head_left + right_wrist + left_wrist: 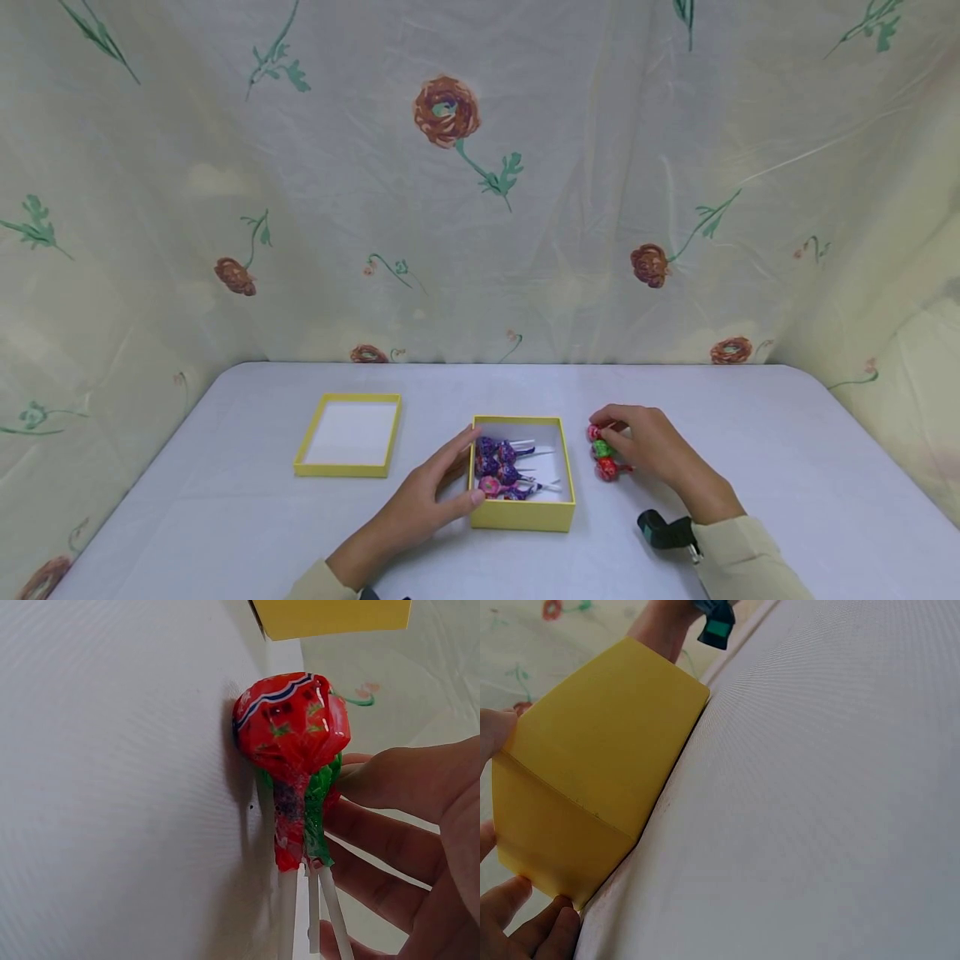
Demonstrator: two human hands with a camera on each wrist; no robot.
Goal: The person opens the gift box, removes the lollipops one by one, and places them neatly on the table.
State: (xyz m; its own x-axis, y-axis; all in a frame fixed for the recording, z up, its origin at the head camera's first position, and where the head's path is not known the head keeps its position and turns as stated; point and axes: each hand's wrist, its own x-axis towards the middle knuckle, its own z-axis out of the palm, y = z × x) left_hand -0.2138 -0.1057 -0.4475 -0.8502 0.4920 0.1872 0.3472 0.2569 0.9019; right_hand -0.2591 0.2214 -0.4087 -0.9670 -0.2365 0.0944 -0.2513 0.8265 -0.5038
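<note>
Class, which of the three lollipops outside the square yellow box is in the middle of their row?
The round, green-wrapped lollipop: it alone lies between the round, pink-wrapped lollipop and the round, red-wrapped lollipop.

Fingers (507,900) at the left and lower left touch a yellow box (604,731). The white bench (817,795) fills the right; a dark device (716,624) shows at upper centre.

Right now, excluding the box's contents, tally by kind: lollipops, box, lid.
Lollipops outside the box: 3
Open yellow box: 1
Yellow-rimmed lid: 1
Total: 5
</note>
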